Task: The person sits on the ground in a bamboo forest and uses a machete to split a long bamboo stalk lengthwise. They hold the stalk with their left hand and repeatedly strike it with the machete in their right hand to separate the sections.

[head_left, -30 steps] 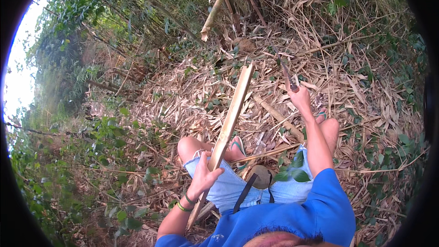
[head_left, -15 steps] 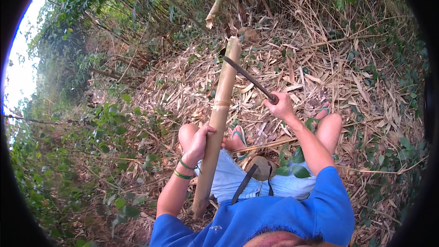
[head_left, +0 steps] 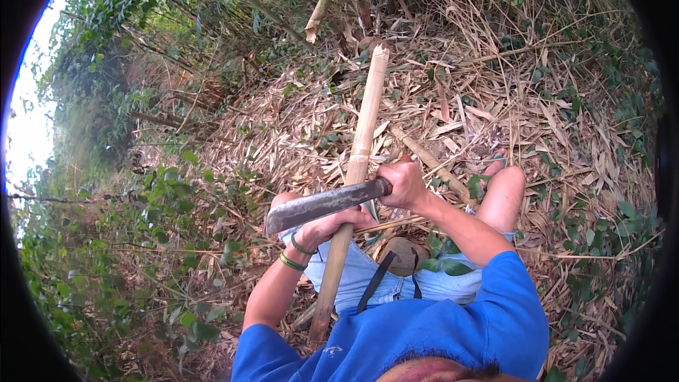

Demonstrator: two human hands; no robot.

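My right hand (head_left: 403,184) is closed round the handle of a machete (head_left: 322,204), its broad dark blade pointing left. The blade crosses above a length of bamboo (head_left: 367,117) and partly covers my left hand (head_left: 331,225). That left hand is wrapped round the lower part of the bamboo, beneath the blade. Tilted, the bamboo runs from beside my shirt to a ragged pale far end. Whether the blade touches it, I cannot tell. Right of it, another piece of bamboo (head_left: 433,160) lies on the leaves.
Dry bamboo leaves (head_left: 283,124) cover the ground. A broken cane (head_left: 327,1) hangs down beyond the bamboo's far end. Green plants (head_left: 170,212) grow on the left, with thickets behind. A brown rounded thing (head_left: 400,257) lies between my legs.
The machete has come down and swung left, from the bamboo's far end to above my left hand. The held bamboo is narrower now, and a separate piece lies to its right.
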